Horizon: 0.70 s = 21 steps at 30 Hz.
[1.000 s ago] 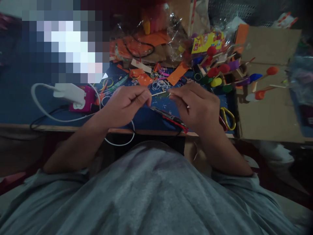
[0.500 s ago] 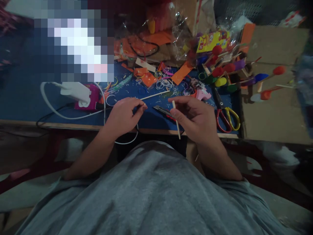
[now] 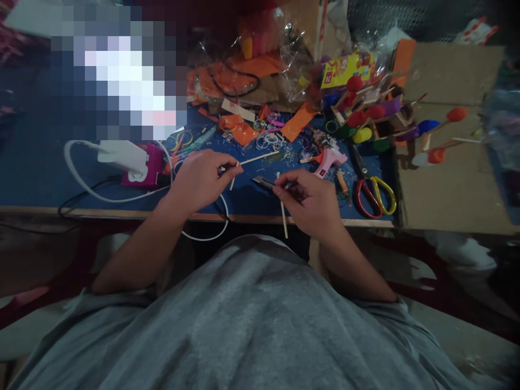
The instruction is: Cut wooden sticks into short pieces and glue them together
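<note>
My left hand is closed in a pinch, with a short pale wooden stick showing below its fingertips. Between the thumb and fingers of my right hand is another thin wooden stick, its lower end pointing toward my body. A utility knife lies on the blue table, its blade end toward my left hand and its handle partly covered by my right fingers. Just beyond my left fingertips, a longer stick rests on the tabletop.
Scissors and a pink glue gun lie right of my right hand. Scraps and rubber bands cover the table behind. Colourful stick pieces sit beside cardboard. A white cable runs from a magenta power block.
My right hand has moved left and slightly down with its stick, uncovering more of the glue gun. My left hand has shifted slightly, and a short stick now shows beneath its fingertips.
</note>
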Motion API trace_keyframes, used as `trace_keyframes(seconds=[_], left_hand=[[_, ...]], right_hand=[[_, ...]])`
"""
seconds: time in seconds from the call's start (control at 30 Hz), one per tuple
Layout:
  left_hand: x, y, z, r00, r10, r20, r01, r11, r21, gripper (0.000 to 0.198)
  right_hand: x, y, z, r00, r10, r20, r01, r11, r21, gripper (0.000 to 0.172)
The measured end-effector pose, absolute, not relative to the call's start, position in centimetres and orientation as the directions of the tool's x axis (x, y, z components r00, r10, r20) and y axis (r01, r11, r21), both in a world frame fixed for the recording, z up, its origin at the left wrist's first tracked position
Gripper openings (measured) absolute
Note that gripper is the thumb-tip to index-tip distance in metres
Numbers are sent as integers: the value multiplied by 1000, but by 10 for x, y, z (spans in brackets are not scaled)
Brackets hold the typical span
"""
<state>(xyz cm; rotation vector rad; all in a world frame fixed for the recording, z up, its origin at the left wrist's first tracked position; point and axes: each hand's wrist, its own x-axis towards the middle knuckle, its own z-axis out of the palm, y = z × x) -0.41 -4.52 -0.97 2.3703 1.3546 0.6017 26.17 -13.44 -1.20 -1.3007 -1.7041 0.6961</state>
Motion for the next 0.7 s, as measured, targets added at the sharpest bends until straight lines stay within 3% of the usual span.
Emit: trace_keyframes(seconds=[0.13, 0.4, 0.5, 0.6, 0.7], left_hand=[[2, -40, -12, 460, 879, 124, 689, -442, 574, 22], [9, -48, -9, 475, 879, 38, 683, -396, 613, 15], [10, -55, -3, 487, 873, 2, 609, -342, 715, 18], [11, -63, -4, 473, 881, 27, 495, -291, 818, 23], [12, -70, -8, 415, 906, 86, 360, -251, 898, 31]], right_hand=[[257, -137, -17, -137, 949, 285, 525, 313, -791, 15], [239, -139, -29, -320, 917, 237, 588, 389, -709, 24], [231, -135, -37, -300, 907, 297, 536, 418, -733, 23], [225, -133, -41, -219, 907, 361, 443, 422, -791, 11], [222, -134, -41, -102, 942, 319, 332, 334, -882, 4]])
